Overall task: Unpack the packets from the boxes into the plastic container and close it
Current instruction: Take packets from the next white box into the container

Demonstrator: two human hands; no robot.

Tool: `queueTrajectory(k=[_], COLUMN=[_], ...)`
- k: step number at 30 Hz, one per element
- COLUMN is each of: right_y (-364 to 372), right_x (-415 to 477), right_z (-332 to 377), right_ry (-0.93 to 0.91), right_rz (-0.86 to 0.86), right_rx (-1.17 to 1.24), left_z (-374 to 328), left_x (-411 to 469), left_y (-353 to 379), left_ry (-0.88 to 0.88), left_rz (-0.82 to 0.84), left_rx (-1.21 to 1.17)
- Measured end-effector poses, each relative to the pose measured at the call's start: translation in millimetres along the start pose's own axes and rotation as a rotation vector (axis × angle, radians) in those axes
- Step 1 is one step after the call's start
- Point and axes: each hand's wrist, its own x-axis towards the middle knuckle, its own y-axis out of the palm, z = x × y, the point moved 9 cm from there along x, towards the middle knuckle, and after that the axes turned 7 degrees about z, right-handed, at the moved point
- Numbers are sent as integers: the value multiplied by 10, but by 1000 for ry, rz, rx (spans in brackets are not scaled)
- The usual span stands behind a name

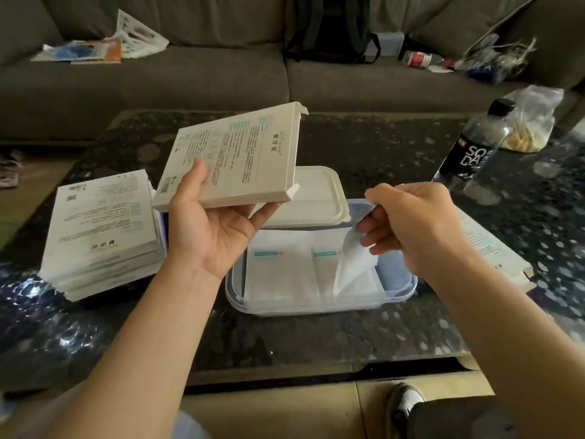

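My left hand [210, 231] grips a flat white box [235, 156] from below, thumb on its printed face, its end flaps open toward the right. My right hand [411, 223] pinches a white packet [353, 264] by its top, the packet hanging tilted into the clear plastic container [397, 274]. Two more white packets [281, 270] lie flat inside the container. The container's white lid [316, 201] rests behind it, partly hidden by the box. A stack of several white boxes [101, 236] stands on the table to the left.
An opened flat box [493, 248] lies on the dark glass table [316, 337] right of my right arm. A black soda bottle [474, 147] and a plastic bag of food [531, 122] stand at the back right. A grey sofa [190, 80] with clutter and a backpack [332, 26] is behind.
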Motion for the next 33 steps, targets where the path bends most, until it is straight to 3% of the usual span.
queueTrajectory(k=[6, 9, 11, 14, 16, 19, 21, 27, 33], right_y=[280, 411, 447, 547, 659, 780, 813, 799, 821], right_x=[25, 93, 156, 249, 253, 213, 188, 178, 187], right_z=[-268, -404, -448, -311, -387, -617, -708, -753, -719], right_ry=[160, 270, 243, -132, -252, -224, -203, -89, -87], right_rz=[76, 160, 198, 245, 379, 642, 726, 742, 718], right_rx=[89, 2, -262, -894, -1097, -1203, -1276, -1340, -1346], left_z=[18, 16, 15, 23, 32, 52, 65, 60, 59], left_x=[-13, -16, -17, -9, -5, -6, -10, -18, -21], left_y=[5, 2, -2, 1, 7, 11, 12, 13, 21], left_ry=[-6, -5, -5, -7, -13, -23, -27, -22, -25], left_rz=[-5, -2, -1, 9, 15, 21, 19, 10, 7], left_rx=[9, 7, 7, 8, 9, 15, 19, 23, 33])
